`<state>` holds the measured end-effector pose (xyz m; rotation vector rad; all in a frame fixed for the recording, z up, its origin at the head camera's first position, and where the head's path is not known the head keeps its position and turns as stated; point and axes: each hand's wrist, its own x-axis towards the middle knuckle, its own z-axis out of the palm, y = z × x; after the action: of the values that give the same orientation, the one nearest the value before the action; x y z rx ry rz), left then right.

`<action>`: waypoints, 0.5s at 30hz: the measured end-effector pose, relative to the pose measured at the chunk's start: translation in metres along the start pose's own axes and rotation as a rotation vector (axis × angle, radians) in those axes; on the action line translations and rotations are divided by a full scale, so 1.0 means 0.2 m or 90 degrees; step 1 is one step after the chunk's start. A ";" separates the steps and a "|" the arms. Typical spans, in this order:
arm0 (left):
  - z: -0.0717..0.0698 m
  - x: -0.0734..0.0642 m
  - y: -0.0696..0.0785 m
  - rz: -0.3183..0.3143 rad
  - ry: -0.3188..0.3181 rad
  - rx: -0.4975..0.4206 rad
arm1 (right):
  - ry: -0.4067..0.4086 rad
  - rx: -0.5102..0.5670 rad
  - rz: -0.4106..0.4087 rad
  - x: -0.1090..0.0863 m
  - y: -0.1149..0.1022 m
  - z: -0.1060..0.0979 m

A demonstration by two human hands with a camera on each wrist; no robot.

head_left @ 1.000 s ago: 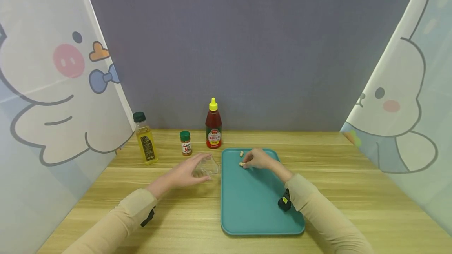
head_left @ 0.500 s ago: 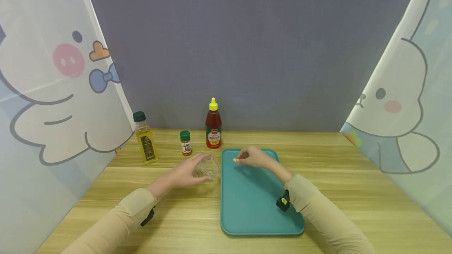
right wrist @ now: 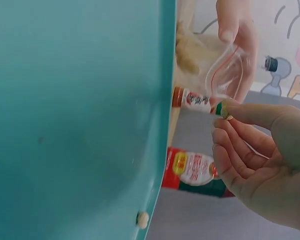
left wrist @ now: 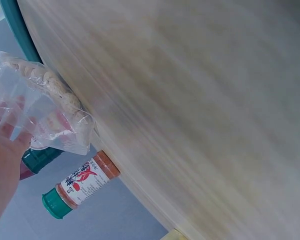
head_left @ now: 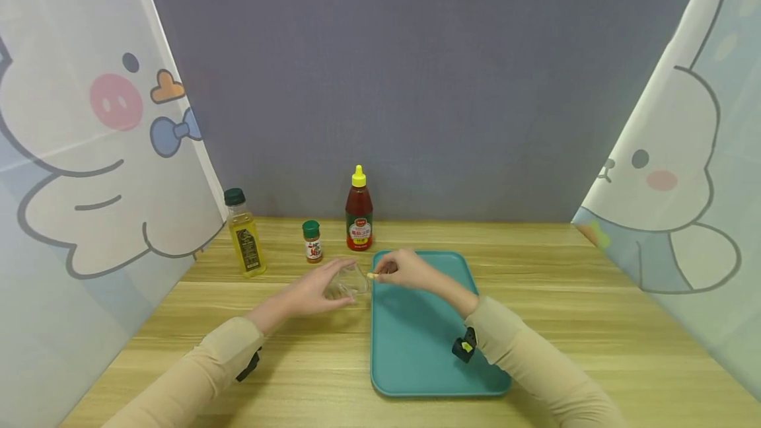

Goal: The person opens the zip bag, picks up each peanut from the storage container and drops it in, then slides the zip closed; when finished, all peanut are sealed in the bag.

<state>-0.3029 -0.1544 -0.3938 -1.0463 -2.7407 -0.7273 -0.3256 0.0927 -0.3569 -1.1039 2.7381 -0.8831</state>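
Observation:
My left hand [head_left: 310,290] holds a clear zip bag [head_left: 347,281] by its mouth, thumb below and fingers above, just left of the teal tray [head_left: 436,349]. Pale peanuts in their shells [left wrist: 60,92] lie in the bottom of the bag, which stands on the table. My right hand [head_left: 407,269] pinches one peanut [head_left: 372,276] between thumb and fingertips, over the tray's left edge and right at the bag's mouth. In the right wrist view another peanut [right wrist: 143,220] lies on the tray near its rim; my right hand hides it in the head view.
Behind the bag stand a small green-capped spice jar [head_left: 312,242] and a red ketchup bottle [head_left: 359,210] with a yellow cap. An oil bottle [head_left: 246,235] stands farther left. A grey panel [head_left: 380,84] closes off the back of the wooden table [head_left: 594,322].
My right hand has lifted one peanut off the tray and carried it left to the bag's mouth. The left hand and bag have stayed in place.

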 end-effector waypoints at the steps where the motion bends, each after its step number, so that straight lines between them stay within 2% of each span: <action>1: 0.00 0.00 0.00 -0.001 -0.001 -0.001 | -0.001 -0.002 -0.003 0.00 -0.01 0.01; 9: 0.00 0.00 0.00 -0.009 -0.010 -0.011 | -0.009 0.003 -0.037 0.02 -0.07 0.04; 15: 0.00 0.00 0.00 -0.007 -0.012 -0.011 | -0.002 0.006 -0.027 0.03 -0.08 0.08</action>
<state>-0.3028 -0.1541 -0.3934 -1.0469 -2.7635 -0.7489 -0.3173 0.0724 -0.3605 -1.1647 2.7143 -0.8975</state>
